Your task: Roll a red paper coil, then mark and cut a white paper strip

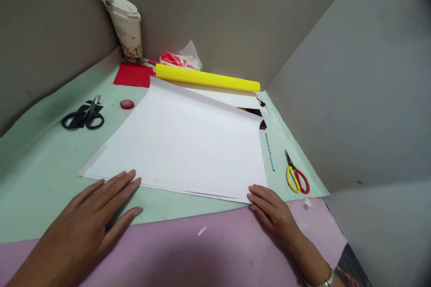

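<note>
A stack of large white paper sheets [182,143] lies on the pale green table cover [40,175]. My left hand [90,219] rests flat, fingers stretched out, its fingertips touching the sheets' near left edge. At the near right corner of the paper sits my right hand [272,210], fingers extended and lying on the corner. Neither hand holds anything.
A yellow corrugated roll [207,78] lies along the far edge of the paper. Behind it are a red sheet [133,75], a paper cup [127,27] and a red-and-white packet [177,59]. Black scissors [84,116] and a red cap [127,104] lie left; a pencil [270,152] and yellow-red scissors [296,175] right. Pink paper [202,251] covers the near side.
</note>
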The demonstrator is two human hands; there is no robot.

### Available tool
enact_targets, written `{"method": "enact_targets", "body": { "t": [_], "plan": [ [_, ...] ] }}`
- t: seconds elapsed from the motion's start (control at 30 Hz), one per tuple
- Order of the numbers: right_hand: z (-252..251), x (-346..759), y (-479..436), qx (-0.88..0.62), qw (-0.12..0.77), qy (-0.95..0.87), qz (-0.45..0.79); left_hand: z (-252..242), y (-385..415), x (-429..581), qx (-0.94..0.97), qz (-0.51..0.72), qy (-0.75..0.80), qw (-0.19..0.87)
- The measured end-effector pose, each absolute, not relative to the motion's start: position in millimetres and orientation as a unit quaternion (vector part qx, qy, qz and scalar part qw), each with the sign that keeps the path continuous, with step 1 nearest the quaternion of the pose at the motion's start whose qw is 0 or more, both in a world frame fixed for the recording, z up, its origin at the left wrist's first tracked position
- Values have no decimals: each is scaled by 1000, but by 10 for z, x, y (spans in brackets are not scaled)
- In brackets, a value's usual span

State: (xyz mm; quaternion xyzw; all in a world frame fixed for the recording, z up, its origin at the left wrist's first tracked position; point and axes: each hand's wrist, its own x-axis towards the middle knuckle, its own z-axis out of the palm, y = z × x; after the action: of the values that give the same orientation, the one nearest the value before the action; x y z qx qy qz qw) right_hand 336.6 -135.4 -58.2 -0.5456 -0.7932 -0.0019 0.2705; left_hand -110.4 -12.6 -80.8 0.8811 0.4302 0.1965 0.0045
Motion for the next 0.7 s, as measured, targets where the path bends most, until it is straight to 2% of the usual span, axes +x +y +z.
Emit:
{"method": "enact_targets", "body": {
  "t": [0.43,0.7],
  "plan": [
    [-387,2893,-1194,-499,245,-831,-4,-783,-133,-1100,877,229,423,-6],
    [-495,2606,-1115,-471,231,-850,-37,-662,-169,-1080,884,228,405,-54]
  ]
}}
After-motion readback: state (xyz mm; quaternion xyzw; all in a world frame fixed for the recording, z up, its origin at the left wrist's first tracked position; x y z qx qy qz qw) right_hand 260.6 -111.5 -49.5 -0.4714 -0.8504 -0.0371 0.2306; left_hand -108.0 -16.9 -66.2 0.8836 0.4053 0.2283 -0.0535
